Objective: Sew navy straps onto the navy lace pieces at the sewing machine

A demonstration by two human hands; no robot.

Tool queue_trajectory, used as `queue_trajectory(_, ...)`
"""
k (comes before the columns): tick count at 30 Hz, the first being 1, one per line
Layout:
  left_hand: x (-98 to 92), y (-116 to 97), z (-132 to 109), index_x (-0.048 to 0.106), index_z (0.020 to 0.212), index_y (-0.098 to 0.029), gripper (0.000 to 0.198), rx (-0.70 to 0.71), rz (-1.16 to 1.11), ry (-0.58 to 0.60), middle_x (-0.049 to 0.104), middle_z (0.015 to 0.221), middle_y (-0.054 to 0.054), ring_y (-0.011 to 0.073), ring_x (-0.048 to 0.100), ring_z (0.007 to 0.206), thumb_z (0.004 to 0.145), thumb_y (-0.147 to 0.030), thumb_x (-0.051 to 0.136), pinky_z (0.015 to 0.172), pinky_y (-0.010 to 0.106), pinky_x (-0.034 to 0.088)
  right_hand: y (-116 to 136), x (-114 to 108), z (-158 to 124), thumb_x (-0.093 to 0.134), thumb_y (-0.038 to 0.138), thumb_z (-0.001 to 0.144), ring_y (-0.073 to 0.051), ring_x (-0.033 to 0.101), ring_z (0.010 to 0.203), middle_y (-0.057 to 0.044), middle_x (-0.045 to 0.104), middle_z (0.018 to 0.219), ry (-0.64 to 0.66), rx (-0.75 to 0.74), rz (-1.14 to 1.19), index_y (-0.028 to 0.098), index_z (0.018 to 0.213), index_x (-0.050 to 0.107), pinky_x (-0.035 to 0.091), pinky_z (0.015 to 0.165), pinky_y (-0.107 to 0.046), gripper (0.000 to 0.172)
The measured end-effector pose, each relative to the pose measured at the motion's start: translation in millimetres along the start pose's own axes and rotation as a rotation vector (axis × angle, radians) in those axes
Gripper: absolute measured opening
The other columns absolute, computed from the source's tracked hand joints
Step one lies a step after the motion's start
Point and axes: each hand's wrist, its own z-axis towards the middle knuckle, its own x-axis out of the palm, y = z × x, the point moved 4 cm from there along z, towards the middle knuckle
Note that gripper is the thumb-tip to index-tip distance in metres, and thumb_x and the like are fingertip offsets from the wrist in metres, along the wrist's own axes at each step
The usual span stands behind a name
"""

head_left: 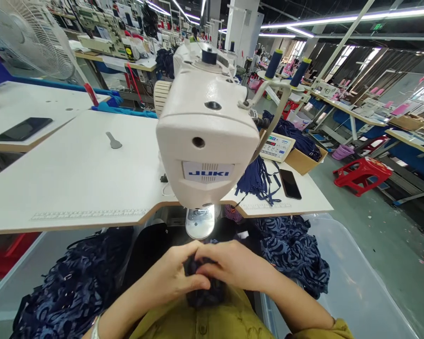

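Close to my body, just below the lit sewing plate (200, 226), both hands are closed together on a dark navy fabric piece (207, 294). My left hand (178, 268) grips it from the left, its thumb pointing right across the cloth. From the other side my right hand (229, 263) pinches the same fabric with curled fingers and thumb. Much of the cloth is hidden behind the fingers, so its exact shape cannot be made out. Above the hands stands the white JUKI sewing machine (208, 136).
Patterned navy fabric heaps lie left (74, 282) and right (293, 249), the right one in a clear plastic bin (356, 273). On the white table (74, 174) are a small grey metal piece (113, 141), navy straps (256, 181) and a phone (290, 184). A red stool (362, 174) stands right.
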Motion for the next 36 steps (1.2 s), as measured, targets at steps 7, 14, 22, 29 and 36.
queue_trajectory(7,-39.2,-20,-3,0.061,0.105,-0.021,0.019,0.167,0.605,-0.660,0.067,0.098,0.004,0.0183,0.062,0.094,0.092,-0.029,0.049,0.085,0.030,0.045,-10,-10,17,0.041,0.033,0.098,-0.013,0.055,0.068,0.000,0.061,0.072,-0.399,0.100,-0.362,0.027,0.102,0.066,0.037,0.058,-0.023,0.026)
queue_trajectory(14,-24.0,-22,2,0.048,0.132,-0.022,0.041,0.428,0.748,-0.429,0.064,0.123,0.006,0.0149,0.054,0.118,0.093,-0.013,0.039,0.098,0.030,0.035,-29,7,11,0.041,0.029,0.098,-0.016,0.063,0.089,-0.004,0.068,0.097,-0.537,0.204,0.183,0.022,0.119,0.061,0.047,0.081,-0.025,0.031)
queue_trajectory(22,-21.3,-28,4,0.058,0.122,-0.024,0.037,0.324,0.833,-0.472,0.066,0.120,0.003,0.0153,0.056,0.113,0.095,-0.015,0.033,0.093,0.033,0.030,-54,4,24,0.051,0.031,0.088,-0.010,0.034,0.049,0.011,0.032,0.053,-0.549,0.485,0.674,0.022,0.094,0.047,0.033,0.053,-0.022,0.012)
queue_trajectory(29,-18.1,-33,10,0.060,0.119,-0.027,0.041,0.143,0.971,-0.575,0.068,0.117,0.000,0.0196,0.058,0.109,0.089,-0.009,0.039,0.090,0.038,0.030,-57,-15,40,0.049,0.026,0.085,-0.011,0.044,0.054,0.009,0.042,0.057,-0.549,0.503,0.449,0.023,0.085,0.043,0.031,0.056,-0.023,0.006)
queue_trajectory(36,-13.1,-38,14,0.062,0.118,-0.021,0.038,0.101,1.007,-0.625,0.069,0.114,0.001,0.0217,0.059,0.104,0.089,-0.009,0.041,0.085,0.040,0.032,-59,-20,45,0.047,0.018,0.079,-0.011,0.044,0.055,0.009,0.043,0.058,-0.511,0.535,0.341,0.022,0.081,0.044,0.028,0.055,-0.023,0.006)
